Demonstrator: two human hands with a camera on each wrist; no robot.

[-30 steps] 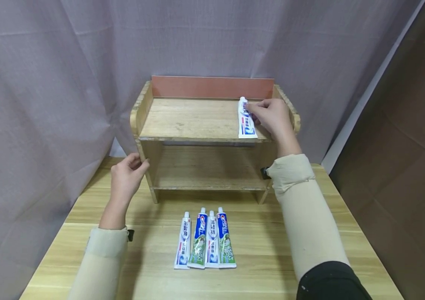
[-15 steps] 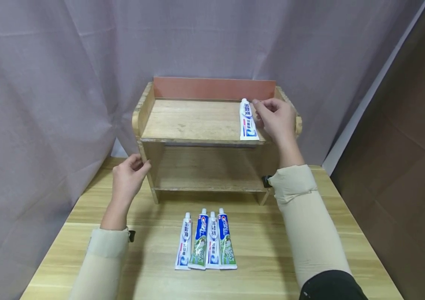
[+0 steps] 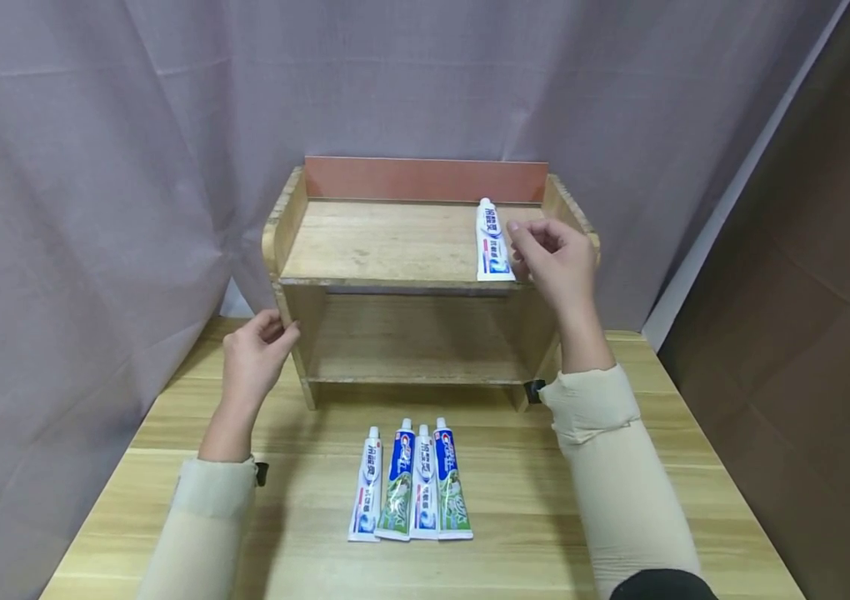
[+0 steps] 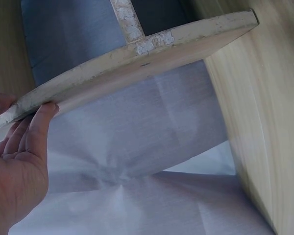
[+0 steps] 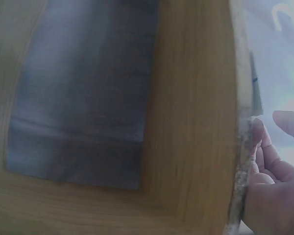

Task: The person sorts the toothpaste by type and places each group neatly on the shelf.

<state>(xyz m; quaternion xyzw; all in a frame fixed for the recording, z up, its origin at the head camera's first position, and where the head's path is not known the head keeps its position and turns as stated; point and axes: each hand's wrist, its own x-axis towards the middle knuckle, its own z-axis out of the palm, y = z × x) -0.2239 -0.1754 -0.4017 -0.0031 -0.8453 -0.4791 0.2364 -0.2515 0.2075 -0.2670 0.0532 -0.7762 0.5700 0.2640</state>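
A small two-tier wooden shelf point(image 3: 365, 279) stands on the table. My left hand point(image 3: 254, 358) grips the front edge of its left side panel point(image 4: 152, 51), thumb on one face and fingers on the other. A white toothpaste tube point(image 3: 494, 243) lies on the top board near the right end, cap to the back; in the right wrist view only its crimped end point(image 5: 256, 90) shows. Just right of that tube is my right hand point(image 3: 562, 262), thumb and fingers apart and holding nothing. Two white and two blue-green toothpaste tubes point(image 3: 451, 487) lie side by side on the table, caps toward the shelf.
A reddish board point(image 3: 425, 178) closes the back of the top tier. Raised side panels point(image 3: 571, 208) bound it at both ends. A grey curtain point(image 3: 410, 75) hangs behind, and a brown cloth point(image 3: 792, 333) is on the right. The wooden table point(image 3: 305, 550) extends in front.
My right hand has let go of the white toothpaste tube and drawn back to the right and toward me. The tube stays on the top tier. My left hand keeps its place.
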